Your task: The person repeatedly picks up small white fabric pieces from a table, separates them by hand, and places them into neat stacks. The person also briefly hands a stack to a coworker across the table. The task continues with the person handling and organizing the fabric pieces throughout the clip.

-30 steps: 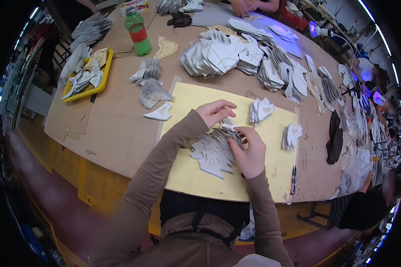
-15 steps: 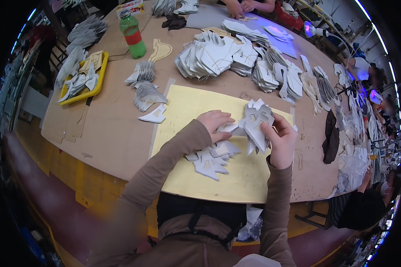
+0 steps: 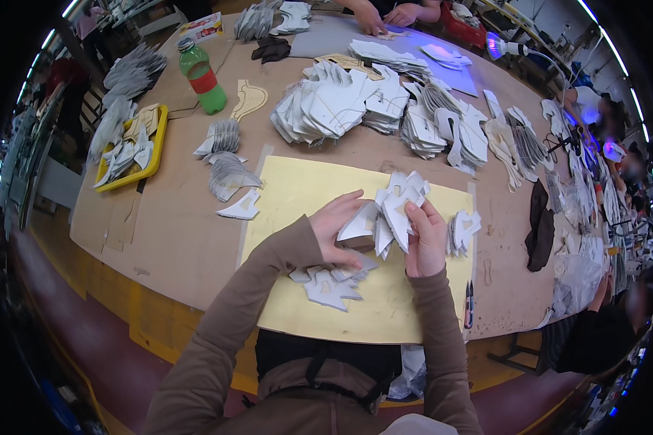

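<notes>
In the middle of the frame, both hands grip a bunch of white cut pieces (image 3: 392, 210) above the yellow mat (image 3: 297, 188). The left hand (image 3: 337, 232) holds its bottom; the right hand (image 3: 424, 235) pinches its side.

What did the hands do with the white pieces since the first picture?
Both hands lifted a bunch of white cut pieces off the yellow board; the right hand holds it up, the left hand steadies it. A few pieces stayed on the board. The green bottle stayed put.
</notes>
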Available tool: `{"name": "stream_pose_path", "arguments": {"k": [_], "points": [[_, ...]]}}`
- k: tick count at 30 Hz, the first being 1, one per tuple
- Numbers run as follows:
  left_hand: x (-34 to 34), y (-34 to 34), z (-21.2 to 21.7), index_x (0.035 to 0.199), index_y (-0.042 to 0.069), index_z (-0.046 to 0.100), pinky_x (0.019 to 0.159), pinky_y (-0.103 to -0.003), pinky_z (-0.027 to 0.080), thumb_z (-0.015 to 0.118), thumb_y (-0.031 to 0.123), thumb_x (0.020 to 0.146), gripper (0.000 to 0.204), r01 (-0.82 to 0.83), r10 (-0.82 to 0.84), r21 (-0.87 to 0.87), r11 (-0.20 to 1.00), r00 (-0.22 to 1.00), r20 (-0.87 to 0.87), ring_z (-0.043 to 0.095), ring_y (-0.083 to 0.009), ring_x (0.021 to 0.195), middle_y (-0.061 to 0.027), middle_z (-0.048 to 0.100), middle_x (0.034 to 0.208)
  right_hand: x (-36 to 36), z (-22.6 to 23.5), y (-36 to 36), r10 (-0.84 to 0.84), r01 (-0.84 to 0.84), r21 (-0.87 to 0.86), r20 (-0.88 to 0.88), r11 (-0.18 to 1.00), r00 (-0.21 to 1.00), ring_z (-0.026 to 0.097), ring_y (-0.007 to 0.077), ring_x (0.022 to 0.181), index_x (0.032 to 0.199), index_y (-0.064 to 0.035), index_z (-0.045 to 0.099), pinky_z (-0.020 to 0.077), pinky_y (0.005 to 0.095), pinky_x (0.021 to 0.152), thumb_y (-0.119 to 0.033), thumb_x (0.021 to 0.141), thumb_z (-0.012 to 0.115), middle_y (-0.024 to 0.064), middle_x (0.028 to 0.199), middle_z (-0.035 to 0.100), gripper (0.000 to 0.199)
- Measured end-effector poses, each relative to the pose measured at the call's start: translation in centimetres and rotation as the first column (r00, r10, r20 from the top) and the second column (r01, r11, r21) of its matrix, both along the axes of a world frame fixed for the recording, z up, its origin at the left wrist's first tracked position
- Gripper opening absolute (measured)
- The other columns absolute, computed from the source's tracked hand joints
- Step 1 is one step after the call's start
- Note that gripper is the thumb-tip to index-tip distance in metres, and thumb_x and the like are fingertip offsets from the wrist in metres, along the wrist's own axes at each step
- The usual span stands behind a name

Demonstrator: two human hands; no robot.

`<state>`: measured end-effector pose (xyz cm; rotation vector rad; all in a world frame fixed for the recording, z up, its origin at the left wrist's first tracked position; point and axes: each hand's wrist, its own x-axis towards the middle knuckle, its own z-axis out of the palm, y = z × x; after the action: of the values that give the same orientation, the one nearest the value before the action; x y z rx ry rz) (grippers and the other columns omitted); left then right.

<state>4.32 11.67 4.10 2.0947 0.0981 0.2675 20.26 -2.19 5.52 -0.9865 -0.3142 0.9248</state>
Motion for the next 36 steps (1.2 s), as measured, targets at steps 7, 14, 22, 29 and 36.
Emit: {"name": "stream_pose_path", "arguments": {"k": [7, 14, 22, 29, 36], "points": [[-0.2, -0.2, -0.2, 0.144, 0.0, 0.022, 0.104, -0.035, 0.032, 0.068, 0.054, 0.078, 0.097, 0.136, -0.158, -0.781, 0.609, 0.986, 0.048, 0.036, -0.0216, 0.126, -0.0136, 0.038, 0.137, -0.9, 0.5, -0.3, -0.082, 0.069, 0.114, 0.116, 0.991, 0.99, 0.058, 0.012, 0.094, 0.117, 0.0055, 0.05, 0.048, 0.0261, 0.084, 0.001, 0.085, 0.059, 0.0095, 0.105, 0.06, 0.033], [0.2, -2.4, -0.8, 0.135, 0.005, 0.035, 0.067, -0.02, 0.044, 0.069, 0.037, 0.084, 0.069, 0.082, -0.117, -0.927, 0.367, 0.992, 0.041, 0.052, -0.0065, 0.087, -0.0023, 0.054, 0.109, -3.1, 0.1, -0.6, -0.021, -0.016, 0.108, 0.335, 0.994, 0.942, 0.051, 0.0137, 0.102, 0.121, 0.0034, 0.045, 0.0425, 0.027, 0.09, 0.004, 0.084, 0.06, 0.0107, 0.113, 0.051, 0.04], [0.5, -1.9, 0.6, 0.139, 0.002, 0.029, 0.094, -0.037, 0.046, 0.057, 0.025, 0.09, 0.061, -0.005, -0.098, -0.97, 0.245, 0.995, -0.03, 0.052, -0.0255, 0.116, -0.0142, 0.05, 0.126, -2.4, 0.8, 0.1, -0.182, 0.176, 0.138, 0.948, 0.975, 0.26, 0.051, 0.0267, 0.105, 0.119, -0.0007, 0.053, 0.0428, 0.0374, 0.089, -0.002, 0.077, 0.069, 0.0153, 0.12, 0.05, 0.045], [0.2, -2.5, 0.8, 0.138, 0.002, 0.029, 0.093, -0.045, 0.048, 0.049, 0.026, 0.093, 0.055, 0.061, -0.003, -0.995, -0.078, 0.998, 0.061, 0.054, -0.0304, 0.114, -0.0171, 0.048, 0.127, -1.9, 0.9, -0.6, -0.054, 0.194, -0.014, 0.939, 0.981, 0.34, 0.05, 0.0254, 0.107, 0.101, -0.0044, 0.064, 0.0428, 0.0354, 0.088, -0.001, 0.072, 0.071, 0.0146, 0.123, 0.049, 0.03], [0.8, -1.8, -0.7, 0.132, 0.001, 0.034, 0.072, -0.03, 0.052, 0.063, 0.014, 0.086, 0.055, 0.114, -0.063, -0.922, 0.371, 0.993, 0.097, 0.063, -0.0184, 0.083, -0.0111, 0.061, 0.098, -2.4, 1.9, 0.0, -0.096, 0.104, 0.043, 0.809, 0.994, 0.579, 0.053, 0.0251, 0.108, 0.122, -0.0004, 0.053, 0.0442, 0.0344, 0.089, -0.001, 0.075, 0.069, 0.0157, 0.125, 0.05, 0.05]]}}
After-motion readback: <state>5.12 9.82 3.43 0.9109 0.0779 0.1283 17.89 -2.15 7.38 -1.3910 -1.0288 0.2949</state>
